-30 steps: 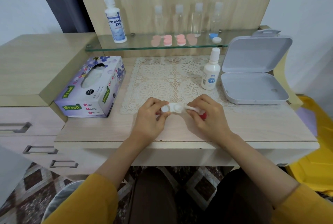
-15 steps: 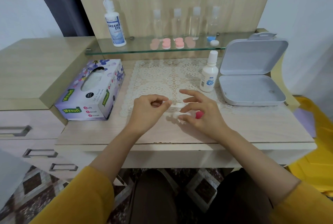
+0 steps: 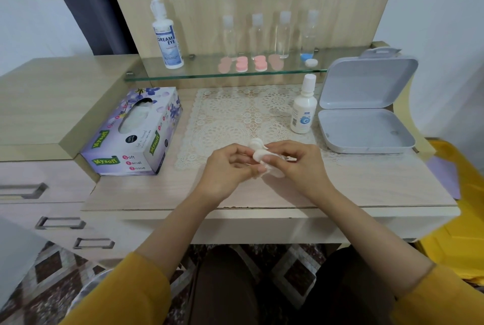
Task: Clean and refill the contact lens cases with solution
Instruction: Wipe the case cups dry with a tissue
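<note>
Pinches small white plastic contact lens case [image 3: 257, 151] in left hand [image 3: 227, 167], raised just above cream lace mat [image 3: 235, 118], steadied for wiping; grips crumpled white tissue [image 3: 275, 171] against it with right hand [image 3: 301, 165].

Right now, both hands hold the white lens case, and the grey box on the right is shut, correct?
No: the head view shows the grey box open, lid raised. The left hand and right hand do hold the white lens case.
</note>
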The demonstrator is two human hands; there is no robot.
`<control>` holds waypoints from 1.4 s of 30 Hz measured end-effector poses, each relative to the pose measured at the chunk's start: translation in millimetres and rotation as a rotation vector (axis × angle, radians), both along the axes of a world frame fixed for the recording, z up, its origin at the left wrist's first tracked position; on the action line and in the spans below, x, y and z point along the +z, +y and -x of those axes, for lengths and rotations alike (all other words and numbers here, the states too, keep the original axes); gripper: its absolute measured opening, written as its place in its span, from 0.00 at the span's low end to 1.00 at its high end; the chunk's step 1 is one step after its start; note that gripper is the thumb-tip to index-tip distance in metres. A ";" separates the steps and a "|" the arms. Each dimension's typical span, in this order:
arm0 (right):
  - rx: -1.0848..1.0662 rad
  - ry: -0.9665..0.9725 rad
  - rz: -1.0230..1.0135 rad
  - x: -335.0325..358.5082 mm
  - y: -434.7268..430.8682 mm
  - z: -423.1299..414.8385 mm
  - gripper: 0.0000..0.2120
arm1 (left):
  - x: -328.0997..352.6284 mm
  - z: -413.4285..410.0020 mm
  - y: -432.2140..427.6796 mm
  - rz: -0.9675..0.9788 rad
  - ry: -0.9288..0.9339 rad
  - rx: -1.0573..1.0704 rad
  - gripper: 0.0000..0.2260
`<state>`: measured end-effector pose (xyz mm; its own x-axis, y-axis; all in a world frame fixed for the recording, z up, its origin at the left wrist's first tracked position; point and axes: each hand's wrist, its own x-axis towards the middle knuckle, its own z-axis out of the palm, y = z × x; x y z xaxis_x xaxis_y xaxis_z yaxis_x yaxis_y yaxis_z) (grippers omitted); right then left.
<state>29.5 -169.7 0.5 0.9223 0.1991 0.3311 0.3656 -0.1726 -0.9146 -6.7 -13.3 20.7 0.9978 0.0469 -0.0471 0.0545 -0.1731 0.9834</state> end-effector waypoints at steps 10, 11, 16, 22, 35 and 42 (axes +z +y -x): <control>0.013 0.029 -0.009 6.1 -0.8 7.2 0.08 | -1.9 0.3 -3.1 0.149 -0.041 0.107 0.03; 0.022 0.059 -0.028 7.2 -2.1 7.1 0.07 | -2.2 -0.7 -1.0 0.167 -0.031 0.136 0.04; 0.059 0.139 0.035 11.4 -8.4 2.4 0.16 | -0.1 -3.9 11.1 0.158 -0.046 0.093 0.05; 0.019 0.198 0.011 15.9 -8.0 2.9 0.12 | 1.5 -4.9 15.2 0.059 -0.042 0.008 0.03; 0.080 0.245 -0.141 24.5 -4.1 12.6 0.10 | 12.5 -6.4 8.3 0.076 0.019 -0.019 0.08; 0.043 0.227 -0.183 26.9 -1.3 15.9 0.09 | 12.3 -11.2 13.4 0.101 0.013 -0.037 0.07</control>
